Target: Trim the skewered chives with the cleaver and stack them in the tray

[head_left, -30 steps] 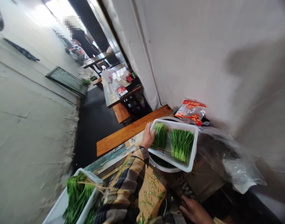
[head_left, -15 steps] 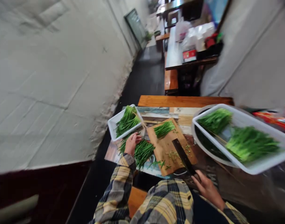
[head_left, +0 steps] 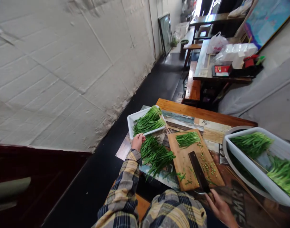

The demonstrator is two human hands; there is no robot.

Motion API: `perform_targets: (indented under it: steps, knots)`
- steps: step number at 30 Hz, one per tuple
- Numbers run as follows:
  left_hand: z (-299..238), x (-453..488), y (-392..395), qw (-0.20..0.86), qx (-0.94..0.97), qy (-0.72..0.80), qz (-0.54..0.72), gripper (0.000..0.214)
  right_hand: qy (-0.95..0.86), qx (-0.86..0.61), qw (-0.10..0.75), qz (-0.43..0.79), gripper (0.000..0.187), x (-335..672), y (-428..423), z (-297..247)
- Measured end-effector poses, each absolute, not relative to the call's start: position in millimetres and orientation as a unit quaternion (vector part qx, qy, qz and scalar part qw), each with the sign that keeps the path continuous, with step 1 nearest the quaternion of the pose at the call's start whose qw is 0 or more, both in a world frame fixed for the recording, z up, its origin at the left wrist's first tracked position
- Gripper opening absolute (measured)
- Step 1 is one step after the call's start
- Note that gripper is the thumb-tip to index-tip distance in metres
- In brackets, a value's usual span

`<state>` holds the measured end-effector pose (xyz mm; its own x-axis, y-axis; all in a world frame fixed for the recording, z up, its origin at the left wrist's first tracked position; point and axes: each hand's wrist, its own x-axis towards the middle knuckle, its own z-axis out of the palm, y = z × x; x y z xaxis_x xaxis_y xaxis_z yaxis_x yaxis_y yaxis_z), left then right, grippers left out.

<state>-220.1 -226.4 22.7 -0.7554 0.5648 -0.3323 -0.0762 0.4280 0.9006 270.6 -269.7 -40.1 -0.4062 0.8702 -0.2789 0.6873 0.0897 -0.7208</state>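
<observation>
My left hand is at the near rim of a small white plastic tray, its fingers curled together. Whether they grip the rim or some stalks, I cannot tell. Green garlic chives fill that tray, and a loose pile of chives lies just right of the hand. My right hand grips the handle of a dark-bladed cleaver, whose blade extends over the wooden cutting board. A short cut bundle of chives rests at the board's far end, with small bits scattered nearer.
On the right, a larger white tray with two heaps of chives sits over a round metal basin. Thin sticks lie on the tabletop. A wooden bench runs behind the table; a white wall stands left.
The view has turned, so the table appears shifted right. My left hand has gone from above the loose chives to the small tray's rim, its fingers now curled. The cleaver stays in my right hand.
</observation>
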Motion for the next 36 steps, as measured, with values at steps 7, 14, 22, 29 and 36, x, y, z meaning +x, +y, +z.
perform_targets:
  steps: [7, 14, 22, 29, 36]
  knots:
    - [10, -260, -141, 0.253, 0.29, 0.812, 0.438, 0.022, -0.713, -0.57, 0.137, 0.384, 0.048, 249, -287, -57]
    - [21, -284, -61, 0.15, 0.418, 0.831, 0.335, 0.022, -0.692, -0.588, 0.168, 0.383, 0.045, 242, -292, -64]
    - [2, -258, -50, 0.141, 0.536, 0.802, 0.223, 0.022, -0.681, -0.606, 0.168, 0.375, 0.043, 239, -294, -72]
    - [-10, -241, -58, 0.139, 0.558, 0.81, 0.113, 0.032, -0.69, -0.613, 0.174, 0.344, 0.05, 233, -292, -66]
    - [-1, -255, -66, 0.248, 0.552, 0.765, 0.218, 0.009, -0.691, -0.604, 0.167, 0.36, 0.049, 235, -292, -67]
